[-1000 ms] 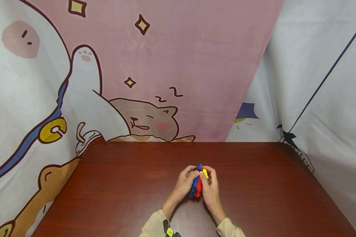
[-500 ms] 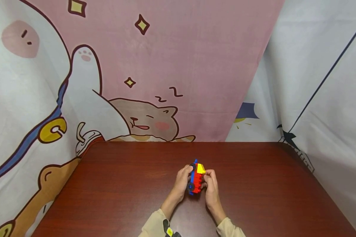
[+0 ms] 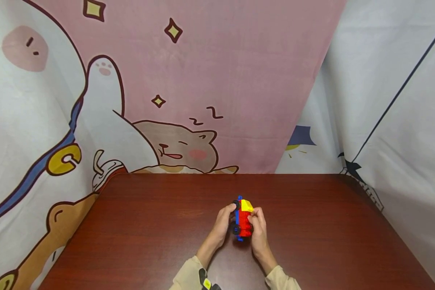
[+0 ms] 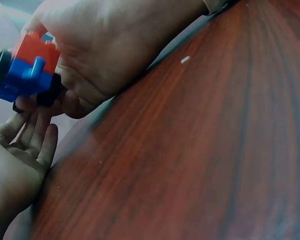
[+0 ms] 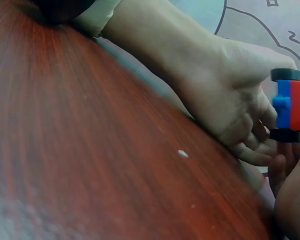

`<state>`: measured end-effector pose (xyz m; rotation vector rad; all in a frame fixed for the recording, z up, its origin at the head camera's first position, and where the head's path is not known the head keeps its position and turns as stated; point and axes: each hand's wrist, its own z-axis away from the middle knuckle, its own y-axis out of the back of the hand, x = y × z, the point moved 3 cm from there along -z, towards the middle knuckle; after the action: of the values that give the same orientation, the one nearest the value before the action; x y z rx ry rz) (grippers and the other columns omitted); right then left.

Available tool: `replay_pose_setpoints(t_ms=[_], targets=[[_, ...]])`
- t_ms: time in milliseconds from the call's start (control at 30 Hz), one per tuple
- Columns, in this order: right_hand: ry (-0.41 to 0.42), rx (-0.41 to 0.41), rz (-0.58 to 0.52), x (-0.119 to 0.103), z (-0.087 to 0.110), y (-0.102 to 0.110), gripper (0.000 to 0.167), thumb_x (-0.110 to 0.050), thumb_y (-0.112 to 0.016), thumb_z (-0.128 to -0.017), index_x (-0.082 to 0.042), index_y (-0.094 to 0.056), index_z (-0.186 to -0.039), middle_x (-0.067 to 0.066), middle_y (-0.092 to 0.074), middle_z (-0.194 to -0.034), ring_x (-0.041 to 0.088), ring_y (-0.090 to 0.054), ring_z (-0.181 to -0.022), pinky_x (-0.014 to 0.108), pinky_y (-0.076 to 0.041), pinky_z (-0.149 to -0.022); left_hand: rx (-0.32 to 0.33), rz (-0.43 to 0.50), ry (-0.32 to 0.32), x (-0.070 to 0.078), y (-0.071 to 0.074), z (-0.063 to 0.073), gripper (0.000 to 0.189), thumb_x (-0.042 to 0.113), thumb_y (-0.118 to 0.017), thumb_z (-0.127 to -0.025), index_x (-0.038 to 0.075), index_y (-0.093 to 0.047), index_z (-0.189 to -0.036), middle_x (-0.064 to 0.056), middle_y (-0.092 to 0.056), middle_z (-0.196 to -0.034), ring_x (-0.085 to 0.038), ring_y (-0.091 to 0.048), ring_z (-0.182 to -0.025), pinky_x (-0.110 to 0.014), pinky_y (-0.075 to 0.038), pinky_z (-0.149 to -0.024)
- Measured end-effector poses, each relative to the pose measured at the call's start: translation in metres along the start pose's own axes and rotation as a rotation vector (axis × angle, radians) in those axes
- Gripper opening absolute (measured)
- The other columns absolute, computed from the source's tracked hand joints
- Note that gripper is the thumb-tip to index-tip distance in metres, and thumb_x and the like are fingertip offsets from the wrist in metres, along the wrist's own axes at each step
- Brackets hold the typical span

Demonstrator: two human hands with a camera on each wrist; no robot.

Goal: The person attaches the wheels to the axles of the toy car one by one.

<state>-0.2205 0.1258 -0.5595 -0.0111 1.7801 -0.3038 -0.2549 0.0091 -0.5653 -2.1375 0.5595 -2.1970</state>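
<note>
A toy car built of bricks is held up above the table between both hands. It has a red body, a blue base, black wheels and a yellow sloped brick at its far end. My left hand grips the left side, thumb at the far black wheel. On the other side my right hand pinches the car, its thumb against the red bricks and a finger by the yellow one. In the left wrist view the car's near end shows a blue peg. Fingers beneath the car are partly hidden.
The hands are over a dark red wood-grain table. A small white speck lies on it. Behind hangs a pink and white cartoon cloth. A black device with a yellow mark is on the left sleeve.
Both thumbs were over the car, hiding much of the yellow brick. The right thumb drew back, then came onto the red bricks again, and the car has turned to show more of its red body.
</note>
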Motion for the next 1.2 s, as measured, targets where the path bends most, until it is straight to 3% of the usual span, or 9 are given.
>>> replay_pose_setpoints(t_ms=[167,333,467,633,867,1100,1200], targets=[[-0.008,0.086,0.032,0.001,-0.001,0.002,0.005,0.002,-0.04,-0.095,0.004,-0.037,-0.091,-0.001,-0.041,-0.077,0.007,-0.046,-0.066,0.019,-0.039,-0.056,0.095,0.042,-0.055,-0.002,0.003,-0.004,0.03,0.019,-0.058,-0.099,-0.007,-0.059,-0.112,0.001,-0.063,-0.088,-0.01,-0.062,-0.079,-0.024,-0.054,-0.073],[-0.052,0.127,0.15,0.004,-0.002,0.004,0.01,-0.002,-0.048,-0.099,0.001,-0.039,-0.097,-0.001,-0.046,-0.076,0.007,-0.048,-0.065,0.02,-0.042,-0.054,0.212,0.052,-0.155,-0.001,0.008,-0.004,0.03,0.014,-0.067,-0.095,-0.011,-0.057,-0.107,-0.004,-0.062,-0.085,-0.013,-0.061,-0.071,-0.021,-0.053,-0.062],[-0.096,0.133,0.208,0.004,-0.002,0.003,0.013,-0.005,-0.052,-0.1,0.001,-0.042,-0.102,-0.001,-0.051,-0.08,0.006,-0.051,-0.069,0.019,-0.044,-0.058,0.193,-0.014,-0.217,0.0,0.008,-0.002,0.026,0.01,-0.071,-0.092,-0.01,-0.059,-0.101,0.001,-0.063,-0.082,-0.01,-0.06,-0.069,-0.018,-0.049,-0.061],[-0.12,0.094,0.248,0.0,-0.001,0.001,0.015,-0.006,-0.053,-0.101,0.003,-0.045,-0.11,0.005,-0.056,-0.086,0.007,-0.053,-0.073,0.019,-0.045,-0.061,0.157,-0.098,-0.244,-0.003,0.007,-0.003,0.021,0.008,-0.074,-0.089,-0.006,-0.063,-0.1,0.001,-0.061,-0.083,-0.004,-0.056,-0.069,-0.014,-0.045,-0.061],[-0.016,0.155,0.433,0.005,-0.002,0.003,0.018,-0.014,-0.062,-0.098,0.0,-0.056,-0.108,0.008,-0.054,-0.099,0.006,-0.049,-0.074,0.016,-0.043,-0.06,0.183,-0.21,-0.214,0.0,0.006,-0.002,0.017,0.004,-0.074,-0.088,-0.006,-0.064,-0.098,-0.017,-0.064,-0.084,-0.005,-0.054,-0.066,-0.013,-0.043,-0.059],[0.07,0.149,0.464,0.01,-0.002,0.003,0.015,-0.009,-0.068,-0.094,-0.001,-0.057,-0.1,0.009,-0.056,-0.09,0.006,-0.052,-0.067,0.018,-0.045,-0.058,0.2,-0.297,-0.209,0.027,-0.003,0.013,0.016,0.001,-0.072,-0.087,-0.009,-0.064,-0.096,-0.024,-0.065,-0.083,-0.008,-0.055,-0.066,-0.012,-0.044,-0.059],[0.082,0.147,0.486,0.011,-0.002,0.002,0.013,-0.005,-0.069,-0.091,-0.002,-0.058,-0.098,0.008,-0.057,-0.09,0.005,-0.052,-0.068,0.017,-0.046,-0.06,0.215,-0.314,-0.207,0.031,-0.004,0.015,0.016,-0.001,-0.071,-0.086,-0.01,-0.062,-0.096,-0.026,-0.065,-0.085,-0.01,-0.055,-0.067,-0.012,-0.044,-0.059]])
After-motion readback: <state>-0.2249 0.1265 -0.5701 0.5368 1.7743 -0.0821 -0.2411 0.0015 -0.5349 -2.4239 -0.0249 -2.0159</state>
